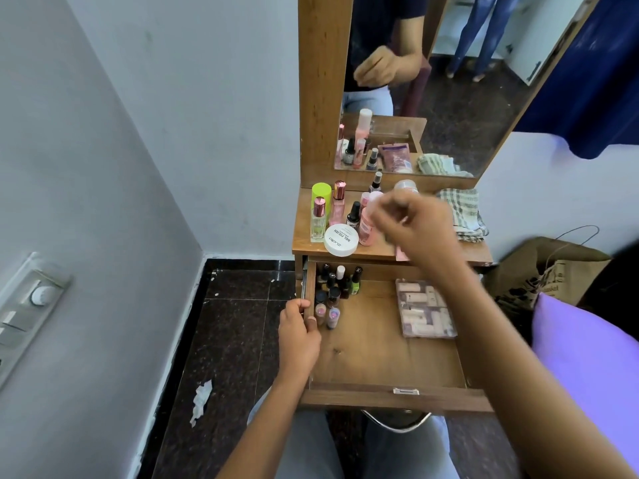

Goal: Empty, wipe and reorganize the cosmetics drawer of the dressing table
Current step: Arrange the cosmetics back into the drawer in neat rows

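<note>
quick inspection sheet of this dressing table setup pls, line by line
surface: tabletop crowded at its left; drawer open, its floor mostly bare.
job's things: nail polish bottles upright in the drawer's back left corner; clear case flat at its right; white jar and taller bottles on the tabletop; checked cloth bunched at the tabletop's right.
clutter: crumpled paper on the floor.
grippers: left hand grips the drawer's left wall; right hand blurred above the tabletop, grip unclear.
cables: nothing seen.
surroundings: mirror behind; switch panel on the left wall; paper bag and purple cushion at right.
</note>
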`<state>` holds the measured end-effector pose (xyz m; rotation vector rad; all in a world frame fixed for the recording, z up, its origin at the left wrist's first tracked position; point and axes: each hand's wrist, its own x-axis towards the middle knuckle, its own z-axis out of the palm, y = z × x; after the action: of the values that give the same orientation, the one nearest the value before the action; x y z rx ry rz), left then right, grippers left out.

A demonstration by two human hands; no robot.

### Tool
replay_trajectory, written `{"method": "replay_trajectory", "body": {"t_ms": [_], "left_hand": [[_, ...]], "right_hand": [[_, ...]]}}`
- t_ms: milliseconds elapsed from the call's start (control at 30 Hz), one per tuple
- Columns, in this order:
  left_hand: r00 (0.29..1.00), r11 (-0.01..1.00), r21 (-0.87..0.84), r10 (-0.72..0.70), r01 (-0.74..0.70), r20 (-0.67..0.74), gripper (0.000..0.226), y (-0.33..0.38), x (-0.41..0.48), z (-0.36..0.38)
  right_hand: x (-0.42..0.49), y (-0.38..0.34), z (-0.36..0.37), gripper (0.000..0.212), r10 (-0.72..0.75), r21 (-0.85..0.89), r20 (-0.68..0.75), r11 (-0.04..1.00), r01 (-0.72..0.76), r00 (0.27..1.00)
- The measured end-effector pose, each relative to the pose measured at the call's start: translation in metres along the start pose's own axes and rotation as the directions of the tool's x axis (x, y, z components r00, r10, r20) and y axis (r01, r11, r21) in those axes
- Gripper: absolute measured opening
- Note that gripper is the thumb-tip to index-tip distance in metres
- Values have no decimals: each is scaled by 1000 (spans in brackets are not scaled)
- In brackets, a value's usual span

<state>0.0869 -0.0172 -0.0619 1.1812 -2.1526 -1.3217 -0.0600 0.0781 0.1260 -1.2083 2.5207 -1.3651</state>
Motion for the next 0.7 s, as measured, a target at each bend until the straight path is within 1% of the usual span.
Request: {"method": "replay_trajectory", "body": {"t_ms": [33,67,100,200,267,333,467,567,633,700], "left_hand": [[1000,1000,1,-3,3,1,26,-1,0,0],[1000,1000,3,-3,3,3,26,0,0,0],[1000,1000,4,-3,3,5,26,0,0,0],[1000,1000,1,3,-3,5,25,1,-1,-1],[1000,1000,-5,12,-12,0,24,2,-1,-2],[1000,1000,-4,11,-11,1,24,2,-1,-2],[1000,1000,4,15,-15,4,24,2,-1,-2],[1000,1000,12,14,-14,4,25,2,-1,-2],[1000,1000,17,16,-16,3,25,3,-1,-2],[1000,1000,17,16,-16,2,25,3,0,-2]], "right_hand": [[19,-3,-10,8,-18,-28,-62,999,16,998],[39,-3,-15,9,0,-76,-89,997,-6,996],[59,0,-18,10,50,-134,-86,989,-61,995],[111,18,-12,13,263,-328,15,913,-244,965],[132,24,-4,18,379,-454,114,842,-291,918],[143,26,4,24,449,-573,187,773,-274,874],[154,26,17,27,550,-634,277,721,-281,788],[155,21,22,29,616,-722,332,653,-227,714],[155,18,25,28,624,-766,346,619,-173,701],[157,18,30,24,597,-778,343,613,-137,725]]}}
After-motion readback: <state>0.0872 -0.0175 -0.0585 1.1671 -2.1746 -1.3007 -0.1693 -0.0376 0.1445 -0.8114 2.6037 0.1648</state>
